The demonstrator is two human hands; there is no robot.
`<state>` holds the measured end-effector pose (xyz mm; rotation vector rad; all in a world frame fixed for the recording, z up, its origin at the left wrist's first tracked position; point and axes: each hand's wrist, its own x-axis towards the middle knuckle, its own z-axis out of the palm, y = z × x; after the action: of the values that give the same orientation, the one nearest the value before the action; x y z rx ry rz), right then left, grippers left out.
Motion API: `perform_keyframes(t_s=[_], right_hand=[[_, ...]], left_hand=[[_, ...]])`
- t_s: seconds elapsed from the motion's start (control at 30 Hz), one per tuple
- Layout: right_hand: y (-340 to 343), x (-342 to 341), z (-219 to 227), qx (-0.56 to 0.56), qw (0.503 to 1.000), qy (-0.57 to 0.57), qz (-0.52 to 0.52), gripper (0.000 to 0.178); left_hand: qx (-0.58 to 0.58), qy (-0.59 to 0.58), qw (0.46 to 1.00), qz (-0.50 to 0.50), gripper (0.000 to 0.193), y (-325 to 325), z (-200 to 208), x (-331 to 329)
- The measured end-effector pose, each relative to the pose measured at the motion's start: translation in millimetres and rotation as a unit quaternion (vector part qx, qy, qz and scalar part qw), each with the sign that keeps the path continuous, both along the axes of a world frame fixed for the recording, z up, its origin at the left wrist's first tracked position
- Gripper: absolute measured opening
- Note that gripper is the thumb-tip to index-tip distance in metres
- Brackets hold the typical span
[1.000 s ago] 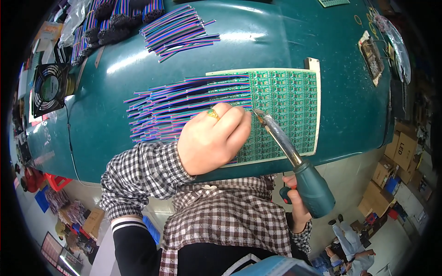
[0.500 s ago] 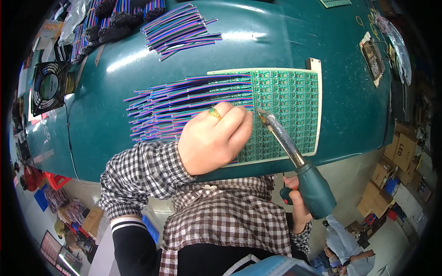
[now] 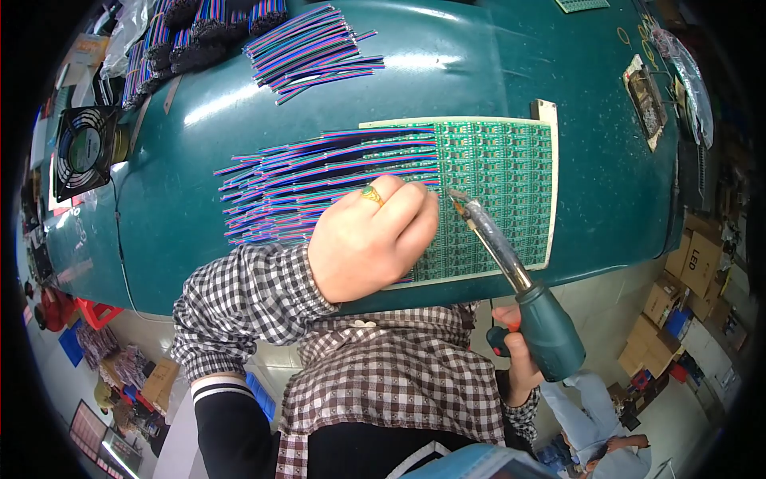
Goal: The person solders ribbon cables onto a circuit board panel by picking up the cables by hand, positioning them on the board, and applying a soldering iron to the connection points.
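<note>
My left hand (image 3: 371,239), with a gold ring, is closed in a pinch over the multicoloured ribbon wires (image 3: 299,190) on the green circuit board panel (image 3: 499,184). Its fingertips and the wire end there are hidden. Rows of these wires run leftward from the middle of the panel. My right hand (image 3: 523,369) grips the dark green handle of a soldering gun (image 3: 550,331) below the table's near edge. The gun's metal barrel slants up and left, its tip over the panel just right of my left fingers. Whether the tip touches the board I cannot tell.
On the green table (image 3: 447,88), a loose pile of ribbon wires (image 3: 311,52) lies beyond the panel, with bundled wires (image 3: 211,24) at the far left. A black fan (image 3: 86,152) stands left, its cord trailing. A soldering iron stand (image 3: 645,104) lies far right.
The soldering gun has shifted slightly to the right, its tip a little farther from my left fingers. My left hand stays nearly still. A person in the background at lower right has moved.
</note>
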<state>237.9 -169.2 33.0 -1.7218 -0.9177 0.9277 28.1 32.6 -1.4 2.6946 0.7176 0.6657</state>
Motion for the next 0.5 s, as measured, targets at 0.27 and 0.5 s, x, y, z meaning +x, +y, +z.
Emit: perform_keyframes(t_s=[0.27, 0.5], right_hand=[[-1.8, 0.0, -1.3, -0.008, 1.000, 0.023, -0.002, 0.052], [-5.6, 1.5, -3.9, -0.018, 0.999, 0.028, 0.002, 0.054]], left_hand=[[0.039, -0.023, 0.999, 0.007, 0.034, 1.5, -5.5, 1.2], [0.045, -0.021, 0.999, 0.007, 0.034, 1.0, -6.6, 1.3]])
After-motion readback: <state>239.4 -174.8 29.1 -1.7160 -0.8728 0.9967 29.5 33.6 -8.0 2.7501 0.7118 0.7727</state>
